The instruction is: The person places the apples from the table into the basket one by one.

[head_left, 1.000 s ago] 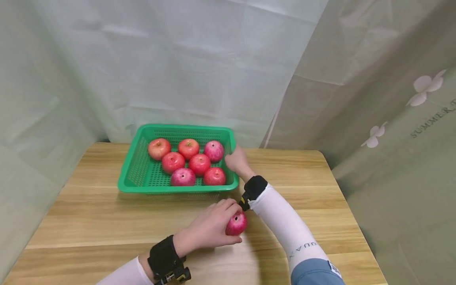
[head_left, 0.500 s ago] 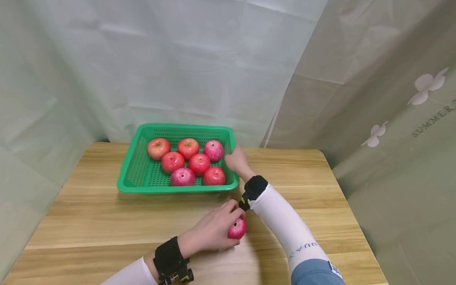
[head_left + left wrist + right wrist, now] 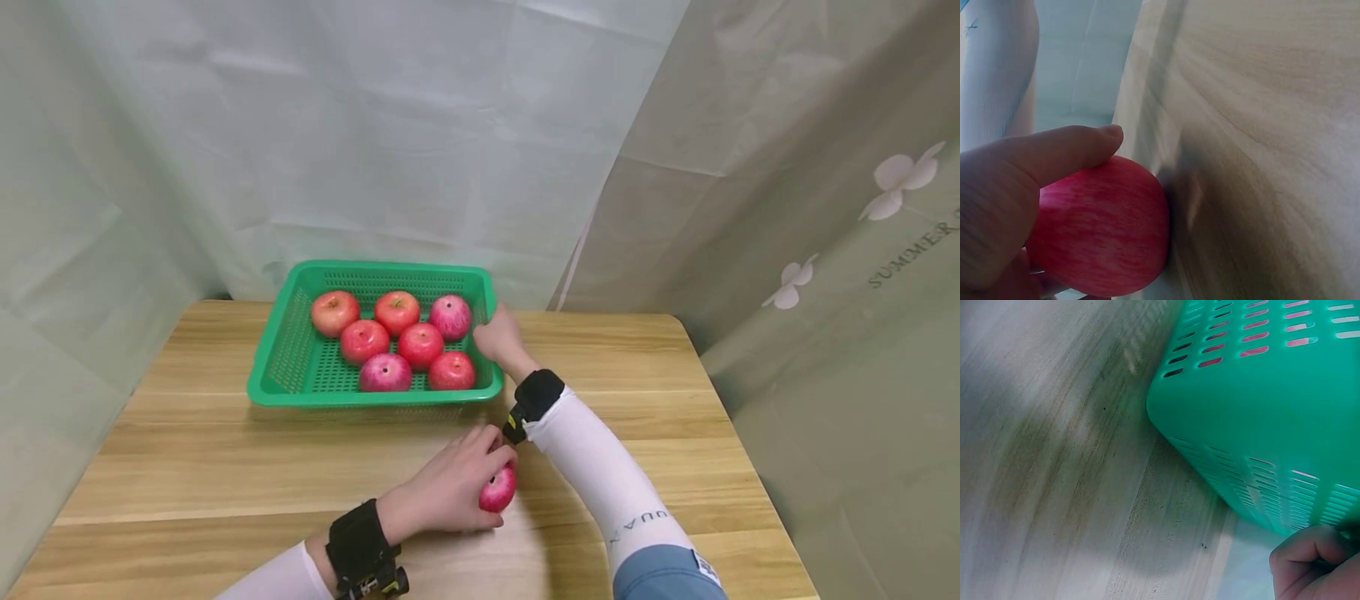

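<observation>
The left hand (image 3: pixel 450 487) curls its fingers and thumb round one apple (image 3: pixel 498 489), which sits on the table (image 3: pixel 225 467) at lower centre of the head view, just below the basket (image 3: pixel 285 354) and close beside the right forearm. In the left wrist view the thumb (image 3: pixel 1054 153) lies over the top of the apple (image 3: pixel 1100 228), with the fruit's underside at or near the wood; whether it is lifted cannot be told. The right hand (image 3: pixel 497 337) grips the basket's right rim, fingers curled against the wall (image 3: pixel 1310 559). Risk: the apple is round and smooth and the hold covers mainly its top and near side, so it could roll out toward the right forearm or the table edge if pressure slackens. Risk: the crossing right forearm stands near the apple, so a lift may bump it. Seven apples already crowd the basket's right part, so an added one may knock them or settle against the rim. Compared with a second ago, the left hand and apple have shifted slightly toward the lower right; basket and right hand are unchanged.
</observation>
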### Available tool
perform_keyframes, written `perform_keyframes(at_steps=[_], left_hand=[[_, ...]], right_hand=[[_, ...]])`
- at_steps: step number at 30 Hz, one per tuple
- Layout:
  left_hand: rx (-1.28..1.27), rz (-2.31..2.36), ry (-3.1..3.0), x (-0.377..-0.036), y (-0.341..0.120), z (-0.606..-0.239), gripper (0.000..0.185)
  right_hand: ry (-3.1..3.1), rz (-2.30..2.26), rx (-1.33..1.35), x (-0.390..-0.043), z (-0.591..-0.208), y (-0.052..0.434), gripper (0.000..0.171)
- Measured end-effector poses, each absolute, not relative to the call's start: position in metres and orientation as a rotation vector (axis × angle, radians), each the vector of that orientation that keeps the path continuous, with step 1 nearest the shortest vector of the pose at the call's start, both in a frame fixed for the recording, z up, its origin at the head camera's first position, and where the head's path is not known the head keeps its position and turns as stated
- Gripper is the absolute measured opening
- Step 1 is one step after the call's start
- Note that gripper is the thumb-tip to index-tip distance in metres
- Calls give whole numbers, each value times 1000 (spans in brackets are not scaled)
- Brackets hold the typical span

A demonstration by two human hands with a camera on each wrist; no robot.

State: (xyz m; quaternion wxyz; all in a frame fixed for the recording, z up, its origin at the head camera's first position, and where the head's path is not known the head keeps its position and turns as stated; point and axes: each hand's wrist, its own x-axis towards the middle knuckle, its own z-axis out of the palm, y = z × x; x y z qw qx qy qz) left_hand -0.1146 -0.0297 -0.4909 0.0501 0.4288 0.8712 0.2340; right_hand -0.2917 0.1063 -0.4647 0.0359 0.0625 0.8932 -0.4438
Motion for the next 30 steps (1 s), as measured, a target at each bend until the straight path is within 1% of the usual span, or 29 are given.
perform_keyframes(at_steps=[7, 14, 21, 30], left_hand=[[1279, 632, 2618, -113, -29, -491, 72], [1258, 626, 2589, -112, -30, -488, 67], [1211, 630, 2566, -110, -31, -488, 75], [1263, 664, 2580, -109, -34, -488, 67]], right_hand=[[2744, -1359, 182, -292, -465, 107, 44], [2740, -1381, 163, -291, -464, 108, 40], [2748, -1365, 164, -291, -463, 108, 38], [2743, -1375, 165, -289, -462, 108, 40]])
